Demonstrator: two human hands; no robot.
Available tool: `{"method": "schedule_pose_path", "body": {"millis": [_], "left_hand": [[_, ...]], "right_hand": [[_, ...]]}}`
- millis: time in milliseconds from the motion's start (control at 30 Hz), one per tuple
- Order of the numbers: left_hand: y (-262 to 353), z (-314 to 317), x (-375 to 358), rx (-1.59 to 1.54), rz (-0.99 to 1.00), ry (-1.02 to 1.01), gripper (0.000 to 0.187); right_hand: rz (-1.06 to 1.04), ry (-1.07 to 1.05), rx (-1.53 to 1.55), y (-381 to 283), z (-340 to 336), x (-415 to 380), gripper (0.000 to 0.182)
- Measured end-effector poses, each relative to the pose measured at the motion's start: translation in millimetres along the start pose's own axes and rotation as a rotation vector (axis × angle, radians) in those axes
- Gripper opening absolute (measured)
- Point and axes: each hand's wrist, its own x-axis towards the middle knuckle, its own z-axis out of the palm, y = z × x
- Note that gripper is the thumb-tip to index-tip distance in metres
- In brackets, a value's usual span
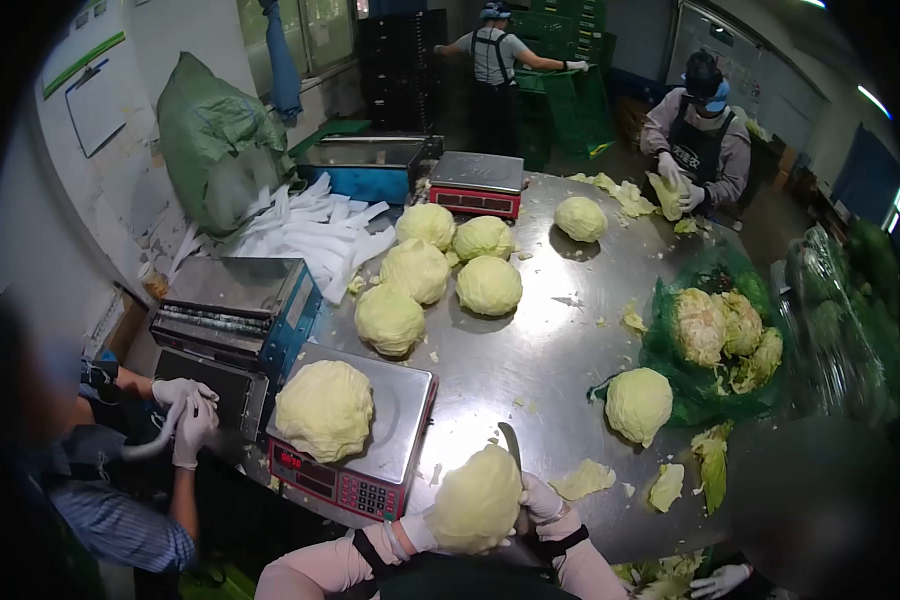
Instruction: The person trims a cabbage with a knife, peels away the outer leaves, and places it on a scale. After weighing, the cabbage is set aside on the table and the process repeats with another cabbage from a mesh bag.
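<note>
A pale, peeled cabbage [475, 500] is at the near edge of the metal table. My gloved left hand [422, 531] cups its left side, with most of the fingers hidden behind it. On the other side, my gloved right hand [541, 498] is closed on a knife [511, 440], whose blade points up and away beside the cabbage. To the left, another cabbage [325, 410] rests on a digital scale [402, 415] with a lit red display. Loose leaves [585, 480] lie just right of my right hand, and a single cabbage [639, 407] sits beyond them.
Several cabbages [414, 271] cluster mid-table, before white foam strips [305, 235] and a second scale [477, 172]. A green net bag [660, 345] holds rough cabbages at right. Co-workers' gloved hands show at left [192, 425], far right [677, 185] and lower right [720, 581].
</note>
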Motion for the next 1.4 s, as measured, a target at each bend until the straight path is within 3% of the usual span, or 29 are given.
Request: {"method": "schedule_pose_path", "body": {"millis": [67, 233, 267, 367, 433, 467, 533, 633, 667, 700, 767, 833, 900, 933, 1033, 1067, 1100, 1133, 1167, 1233, 1400], "left_hand": [[-2, 10, 0, -0.152, 0.063, -0.064, 0.073], [18, 35, -26, 1.104, 0.049, 0.622, 0.061], [23, 37, -34, 0.678, 0.193, 0.591, 0.069], [26, 35, -55, 0.824, 0.322, 0.478, 0.078], [31, 35, -64, 0.815, 0.329, 0.475, 0.073], [28, 41, -66, 0.874, 0.317, 0.506, 0.070], [28, 31, -74, 0.891, 0.314, 0.481, 0.062], [32, 12, -84, 0.814, 0.340, 0.421, 0.061], [34, 8, -85, 0.820, 0.324, 0.421, 0.061], [34, 5, -84, 0.829, 0.323, 0.402, 0.062], [40, 5, -82, 0.848, 0.272, 0.392, 0.063], [37, 9, -72, 0.794, 0.248, 0.448, 0.066], [34, 22, -56, 0.847, 0.190, 0.521, 0.068], [31, 20, -51, 0.865, 0.170, 0.515, 0.067], [30, 16, -25, 0.915, 0.117, 0.518, 0.066], [29, 12, -16, 0.910, 0.113, 0.519, 0.066], [26, 7, -8, 0.903, 0.114, 0.526, 0.066], [23, 9, 6, 0.898, 0.095, 0.491, 0.065], [20, 9, 22, 0.899, 0.086, 0.503, 0.065], [15, 6, 53, 0.959, 0.113, 0.502, 0.064], [27, -35, 149, 1.055, 0.061, 0.550, 0.054]], "right_hand": [[-0.016, 0.119, 0.089, 4, 7, 8, 0.073], [-0.206, 0.461, 0.229, -22, 14, 54, 0.072], [-0.244, 0.515, 0.241, -30, 13, 66, 0.072], [-0.266, 0.597, 0.250, -53, 10, 104, 0.072], [-0.100, 0.779, 0.196, -65, -4, 133, 0.061], [-0.105, 0.777, 0.190, -66, -20, 144, 0.061], [0.105, 0.839, 0.018, -63, -56, 168, 0.053], [0.046, 0.982, -0.161, -53, -69, 210, 0.046], [-0.093, 0.952, -0.277, -55, -66, 215, 0.045], [-0.099, 0.965, -0.267, -57, -69, 213, 0.045], [0.027, 0.794, -0.226, -61, -79, 203, 0.045], [-0.137, 0.906, -0.246, -63, -77, 171, 0.041], [0.007, 0.720, -0.441, -94, -58, 117, 0.040], [0.005, 0.736, -0.553, -108, -56, 89, 0.042], [-0.234, 1.055, -0.598, -141, -81, 13, 0.041], [-0.308, 1.274, -0.603, -149, -99, -14, 0.038], [-0.571, 1.426, -0.752, -143, -154, -43, 0.038], [-0.729, 1.421, -0.488, -151, -158, -62, 0.038], [-0.628, 1.610, -0.594, -149, -188, -87, 0.040], [-0.449, 1.636, -0.581, -148, -193, -109, 0.044], [-0.355, 1.441, -0.429, -146, -228, -128, 0.060]]}}
